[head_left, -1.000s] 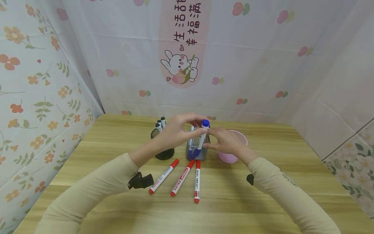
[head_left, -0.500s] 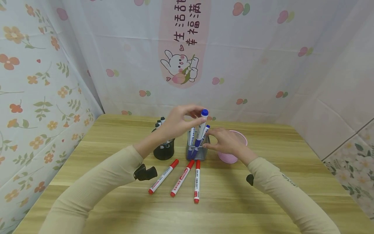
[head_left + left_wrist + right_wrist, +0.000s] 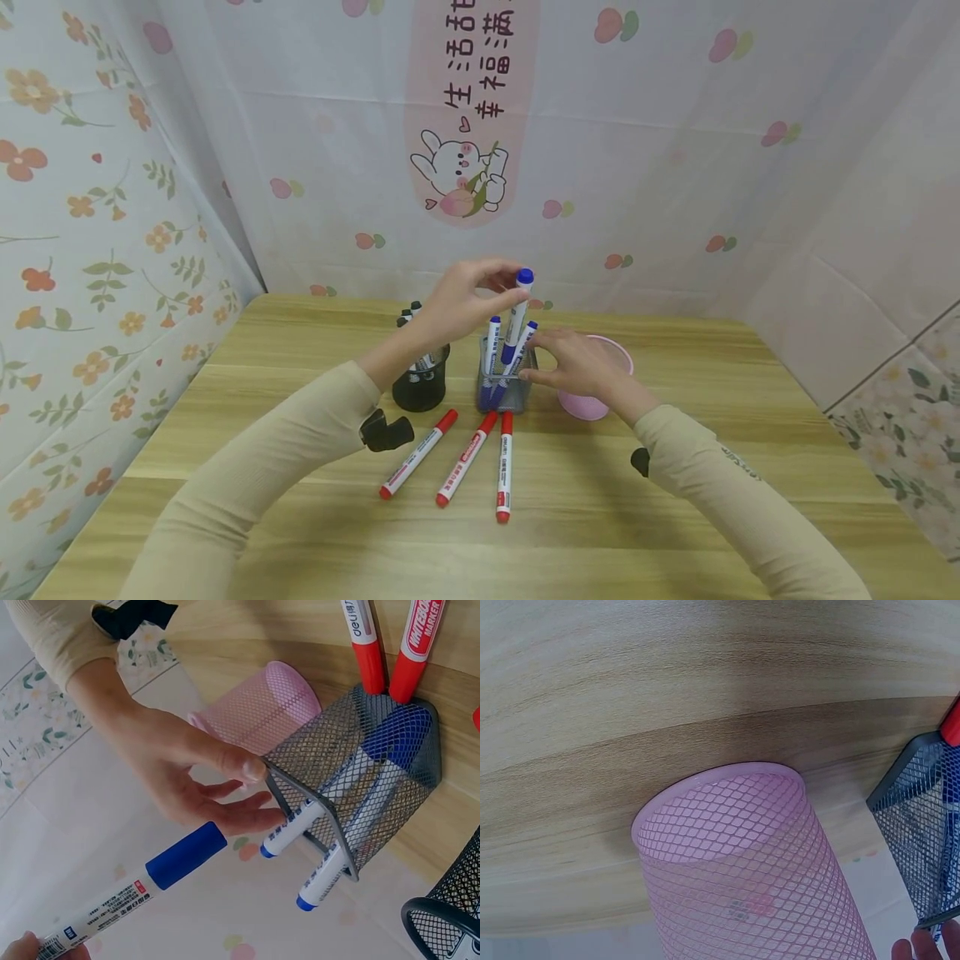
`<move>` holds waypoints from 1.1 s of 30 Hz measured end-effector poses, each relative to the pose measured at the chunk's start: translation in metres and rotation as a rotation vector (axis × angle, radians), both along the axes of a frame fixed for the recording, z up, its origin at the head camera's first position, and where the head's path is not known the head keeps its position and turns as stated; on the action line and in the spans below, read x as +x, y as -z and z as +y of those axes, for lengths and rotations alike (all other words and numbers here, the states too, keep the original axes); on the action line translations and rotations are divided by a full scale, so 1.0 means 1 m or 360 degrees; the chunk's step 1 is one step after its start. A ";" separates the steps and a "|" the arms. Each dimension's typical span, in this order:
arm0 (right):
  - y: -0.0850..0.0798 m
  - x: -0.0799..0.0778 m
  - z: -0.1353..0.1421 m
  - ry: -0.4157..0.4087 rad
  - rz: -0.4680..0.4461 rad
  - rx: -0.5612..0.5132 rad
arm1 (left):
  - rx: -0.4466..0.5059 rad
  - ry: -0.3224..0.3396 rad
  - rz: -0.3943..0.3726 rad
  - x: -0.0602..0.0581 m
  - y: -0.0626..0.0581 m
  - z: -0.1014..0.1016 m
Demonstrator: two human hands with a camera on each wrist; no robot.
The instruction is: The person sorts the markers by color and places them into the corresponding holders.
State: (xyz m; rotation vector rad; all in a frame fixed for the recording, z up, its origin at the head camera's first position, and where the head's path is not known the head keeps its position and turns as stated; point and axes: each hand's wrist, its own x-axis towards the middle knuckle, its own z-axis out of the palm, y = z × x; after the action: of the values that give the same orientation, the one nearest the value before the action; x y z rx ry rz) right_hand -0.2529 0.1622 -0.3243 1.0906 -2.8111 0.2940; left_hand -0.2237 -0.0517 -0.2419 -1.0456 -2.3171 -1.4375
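My left hand [image 3: 467, 296] pinches a white whiteboard marker [image 3: 517, 315] near its upper end, blue cap pointing down. The marker is held above the grey mesh pen holder [image 3: 358, 859], and its cap shows apart from the rim in the left wrist view. Two other blue-capped markers [image 3: 319, 879] lean inside that holder, caps at the bottom. My right hand [image 3: 576, 360] holds the holder's right side by the rim, with the thumb at the front corner and the fingers toward the back. Only its fingertips [image 3: 924, 946] show in the right wrist view.
Three red markers [image 3: 420, 454] lie on the wooden table [image 3: 600, 517] in front of the holder. A black mesh cup [image 3: 418, 392] with several black-capped markers stands at left. A pink mesh cup [image 3: 750, 900] stands at right, close to my right hand. A patterned curtain hangs behind.
My left hand has risen, drawing the blue marker upward from the grey mesh holder. The two markers left inside show more plainly. My right hand has stayed at the rim.
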 end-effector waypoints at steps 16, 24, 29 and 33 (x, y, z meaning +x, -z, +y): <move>0.001 0.001 0.000 0.0047 0.0026 0.0032 | 0.0005 -0.0038 -0.0107 -0.021 0.012 0.009; 0.000 0.001 -0.001 0.0026 0.0039 0.0028 | -0.0015 -0.0111 -0.0152 -0.031 0.025 0.013; 0.000 0.000 -0.001 0.0030 0.0027 0.0035 | -0.0058 -0.0149 -0.0208 -0.033 0.033 0.014; 0.000 0.001 -0.001 0.0034 0.0024 0.0042 | -0.0102 -0.0155 -0.0264 -0.035 0.042 0.013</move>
State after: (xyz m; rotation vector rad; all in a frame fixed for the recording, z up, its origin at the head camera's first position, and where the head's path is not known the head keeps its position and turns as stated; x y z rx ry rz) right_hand -0.2520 0.1611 -0.3244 1.0624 -2.8195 0.2459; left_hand -0.2584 -0.0385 -0.2843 -0.8454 -2.5069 -1.4725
